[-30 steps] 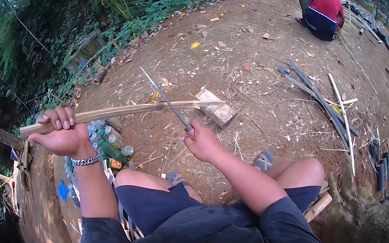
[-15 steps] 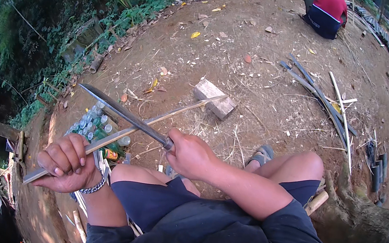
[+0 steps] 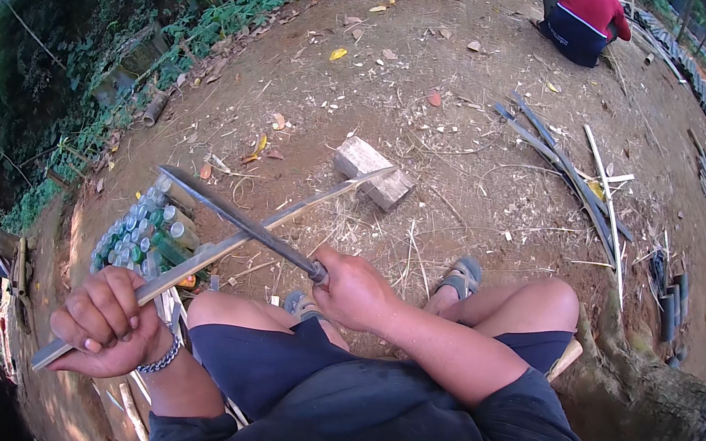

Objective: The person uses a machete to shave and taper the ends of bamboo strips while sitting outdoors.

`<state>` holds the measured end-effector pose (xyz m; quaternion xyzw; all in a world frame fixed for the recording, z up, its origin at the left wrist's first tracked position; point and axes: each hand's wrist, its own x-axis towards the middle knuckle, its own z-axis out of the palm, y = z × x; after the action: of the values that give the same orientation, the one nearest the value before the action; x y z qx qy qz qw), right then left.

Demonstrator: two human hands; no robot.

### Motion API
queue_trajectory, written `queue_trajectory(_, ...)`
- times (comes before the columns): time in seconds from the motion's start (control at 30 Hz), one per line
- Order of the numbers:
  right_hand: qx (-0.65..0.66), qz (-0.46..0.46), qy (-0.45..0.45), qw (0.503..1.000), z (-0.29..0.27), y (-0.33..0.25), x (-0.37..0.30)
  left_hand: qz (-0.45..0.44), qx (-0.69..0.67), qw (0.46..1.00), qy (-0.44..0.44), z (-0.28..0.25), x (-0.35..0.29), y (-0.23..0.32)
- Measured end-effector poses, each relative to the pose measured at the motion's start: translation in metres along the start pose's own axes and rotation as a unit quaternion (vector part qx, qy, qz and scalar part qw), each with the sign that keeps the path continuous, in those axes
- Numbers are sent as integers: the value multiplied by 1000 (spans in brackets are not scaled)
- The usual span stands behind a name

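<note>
L hand: closed round near end of wood strip, fingers wrapped over top; short end of strip projects past fist, lower L. Bracelet on L wrist.

R hand: closed round handle of knife, handle mostly hidden by fist. Blade points up & L, crossing strip approx. midway btwn L hand and far end. Blade-to-strip contact: can't tell from this angle.

Strip position: runs diag. from L hand, up & R, in front of knees. Far end lies over wood block on ground; whether it bears on block can't be confirmed.

Surrounding items: bottles grouped on ground beyond L hand, L of legs. Sandals on feet, below block. Dark strips on ground to R, w/ pale stick just beside. Dark tubes nr R edge, above tree trunk. Person in red top at upper R, well apart, back to camera.
</note>
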<state>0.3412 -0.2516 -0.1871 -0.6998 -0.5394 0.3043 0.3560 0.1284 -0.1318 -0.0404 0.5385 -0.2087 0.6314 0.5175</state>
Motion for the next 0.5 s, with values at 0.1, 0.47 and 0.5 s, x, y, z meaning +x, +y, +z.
queue_trajectory(0.1,-13,117,6,993,0,61,16,-2,0,1000,17,-1,3,-1)
queue_trajectory(0.47,1,132,32,991,6,99,35,-12,18,999,45,-4,8,-3)
queue_trajectory(0.5,7,194,52,980,3,126,41,-14,22,998,60,-6,8,-3)
